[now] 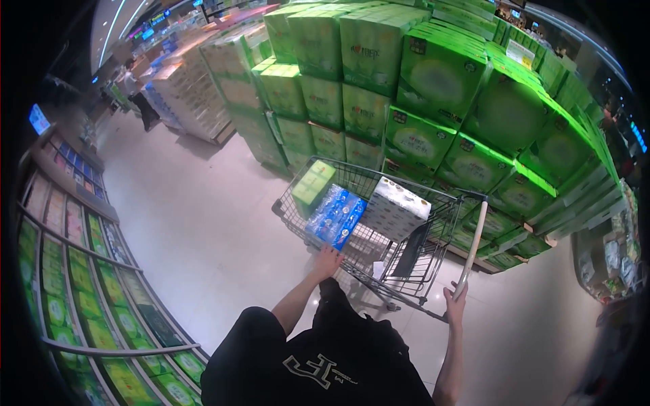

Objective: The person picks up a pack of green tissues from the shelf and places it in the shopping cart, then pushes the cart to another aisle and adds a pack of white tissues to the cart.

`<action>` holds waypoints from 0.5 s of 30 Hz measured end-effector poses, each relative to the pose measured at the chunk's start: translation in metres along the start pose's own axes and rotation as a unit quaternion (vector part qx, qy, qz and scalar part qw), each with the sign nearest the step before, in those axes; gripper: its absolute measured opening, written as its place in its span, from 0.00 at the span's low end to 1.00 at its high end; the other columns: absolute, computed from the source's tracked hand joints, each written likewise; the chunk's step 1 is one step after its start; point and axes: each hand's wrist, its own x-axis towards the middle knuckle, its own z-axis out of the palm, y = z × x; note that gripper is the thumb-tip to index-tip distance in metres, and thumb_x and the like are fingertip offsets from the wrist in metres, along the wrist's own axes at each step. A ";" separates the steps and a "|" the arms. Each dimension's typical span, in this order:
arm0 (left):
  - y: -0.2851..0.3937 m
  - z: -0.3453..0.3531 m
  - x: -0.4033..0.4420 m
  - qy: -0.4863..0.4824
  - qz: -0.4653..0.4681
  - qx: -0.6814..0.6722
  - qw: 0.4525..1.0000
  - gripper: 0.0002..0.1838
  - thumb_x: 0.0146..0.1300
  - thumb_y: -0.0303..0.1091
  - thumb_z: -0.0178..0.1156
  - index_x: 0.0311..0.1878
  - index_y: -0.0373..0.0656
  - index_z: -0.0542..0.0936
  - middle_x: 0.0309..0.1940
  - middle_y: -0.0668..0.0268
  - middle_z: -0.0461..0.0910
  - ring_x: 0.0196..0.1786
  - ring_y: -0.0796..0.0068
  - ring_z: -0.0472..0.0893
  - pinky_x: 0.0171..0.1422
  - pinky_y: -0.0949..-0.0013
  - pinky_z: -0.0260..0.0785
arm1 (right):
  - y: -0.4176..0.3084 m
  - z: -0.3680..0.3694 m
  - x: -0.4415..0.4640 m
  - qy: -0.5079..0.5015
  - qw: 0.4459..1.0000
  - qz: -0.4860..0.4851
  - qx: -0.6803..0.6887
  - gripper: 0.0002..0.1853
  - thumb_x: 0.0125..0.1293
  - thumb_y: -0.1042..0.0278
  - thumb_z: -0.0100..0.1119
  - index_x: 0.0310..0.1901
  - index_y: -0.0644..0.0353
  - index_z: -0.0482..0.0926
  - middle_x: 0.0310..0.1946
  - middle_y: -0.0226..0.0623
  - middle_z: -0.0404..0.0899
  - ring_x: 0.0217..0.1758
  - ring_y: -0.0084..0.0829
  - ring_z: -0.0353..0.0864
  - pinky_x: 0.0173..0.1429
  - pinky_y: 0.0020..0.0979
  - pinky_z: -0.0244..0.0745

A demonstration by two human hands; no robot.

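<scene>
A metal shopping cart (433,196) stands in front of me, turned sideways. My right hand (456,299) is closed around the near end of its pale handle (474,240). My left hand (330,260) reaches over the near side rim, with its fingers stretched against the near end of a blue tissue pack (336,216); whether they also touch the rim is hard to see. Beside the blue pack, inside the basket, are a green tissue pack (313,187) and a white patterned pack (397,208). A small white paper (378,269) shows near the basket's lower side.
Tall stacks of green tissue packs (433,74) rise right behind the cart. Shelves of green packs (81,298) line the left. A pale stack (186,101) and a person in dark clothing (144,110) are farther off. Bagged goods (613,250) sit at right.
</scene>
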 end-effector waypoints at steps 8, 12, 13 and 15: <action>0.022 0.016 -0.005 0.033 -0.072 0.003 0.997 0.24 0.70 0.54 0.49 0.53 0.42 0.77 0.64 0.55 0.68 0.76 0.51 0.55 0.66 0.42 0.65 | 0.026 0.004 0.017 0.006 0.998 -0.049 -0.048 0.53 0.55 0.60 0.73 0.74 0.66 0.46 0.69 0.54 0.58 0.70 0.51 0.63 0.72 0.41 0.61; 0.030 0.041 0.002 0.040 -0.129 -0.008 0.991 0.26 0.69 0.52 0.49 0.59 0.41 0.74 0.70 0.56 0.63 0.77 0.53 0.51 0.67 0.42 0.65 | 0.018 0.009 0.023 -0.005 0.966 -0.166 -0.197 0.55 0.52 0.52 0.73 0.75 0.61 0.49 0.75 0.54 0.43 0.78 0.54 0.44 0.78 0.49 0.45; 0.029 0.053 0.004 0.069 -0.136 -0.036 0.988 0.28 0.68 0.50 0.50 0.62 0.38 0.71 0.72 0.53 0.59 0.78 0.52 0.49 0.70 0.42 0.61 | 0.016 0.009 0.024 -0.010 0.939 -0.195 -0.283 0.52 0.52 0.50 0.72 0.74 0.59 0.52 0.75 0.53 0.44 0.79 0.53 0.43 0.78 0.53 0.43; 0.030 0.091 0.012 0.104 -0.148 -0.064 0.981 0.31 0.67 0.48 0.51 0.66 0.34 0.67 0.74 0.50 0.56 0.78 0.50 0.47 0.72 0.42 0.58 | 0.002 0.010 0.022 -0.029 0.899 -0.259 -0.352 0.38 0.56 0.46 0.68 0.65 0.54 0.70 0.72 0.47 0.55 0.79 0.51 0.46 0.77 0.61 0.38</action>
